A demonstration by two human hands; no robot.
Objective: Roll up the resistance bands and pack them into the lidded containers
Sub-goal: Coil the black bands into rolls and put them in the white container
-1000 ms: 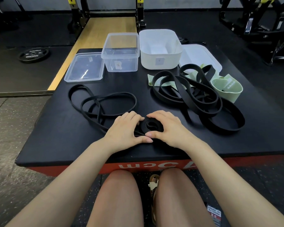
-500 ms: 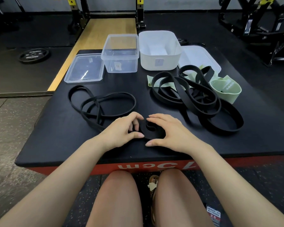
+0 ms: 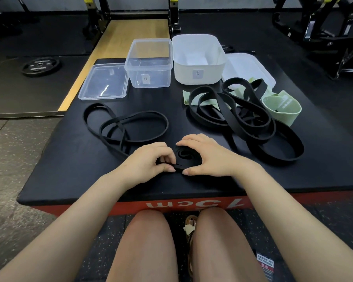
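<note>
Hands have closed in on the coil since half a second ago: left hand [image 3: 149, 161], then set a little off it, now pinches the loose strand at the coil's near-left edge between curled fingers and thumb. Right hand [image 3: 207, 157] is cupped round the right side of the rolled black band [image 3: 186, 156], fingers arched over the far rim, thumb at the near edge. Coil lies flat on the black plyo box [image 3: 69, 169], near centre, between both hands. Its unrolled length [image 3: 126, 127] trails left and far in loose loops. Right, a tangle of wide black bands [image 3: 242, 117] overlies a green band [image 3: 281, 108]. Far: clear container [image 3: 149, 63], nothing visible inside, clear lid [image 3: 104, 82] to its left; white container [image 3: 199, 60], contents unclear, white lid [image 3: 248, 67] to its right.
</note>
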